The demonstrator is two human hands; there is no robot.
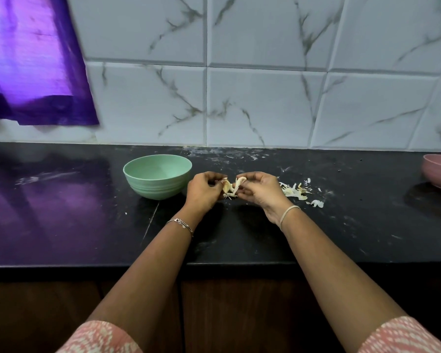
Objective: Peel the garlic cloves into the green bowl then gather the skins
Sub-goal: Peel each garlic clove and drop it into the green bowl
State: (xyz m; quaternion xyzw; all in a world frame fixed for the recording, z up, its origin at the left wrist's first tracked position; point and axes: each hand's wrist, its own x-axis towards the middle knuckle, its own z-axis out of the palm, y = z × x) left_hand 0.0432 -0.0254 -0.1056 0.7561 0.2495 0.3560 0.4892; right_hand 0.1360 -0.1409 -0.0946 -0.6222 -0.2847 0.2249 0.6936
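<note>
The left hand and right hand both pinched one garlic clove between them, just right of the single green bowl. One scatter of skins lay beside the right hand.

Nothing to read here: no word, label or number on the green bowl, the pink bowl at three o'clock, the counter or the tiles.

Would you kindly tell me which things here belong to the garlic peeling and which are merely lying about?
Belonging to the job: the garlic clove, pinched between the left hand and right hand; the green bowl; the garlic skins on the counter.
Just lying about: the pink bowl at the right edge; the purple curtain.
</note>
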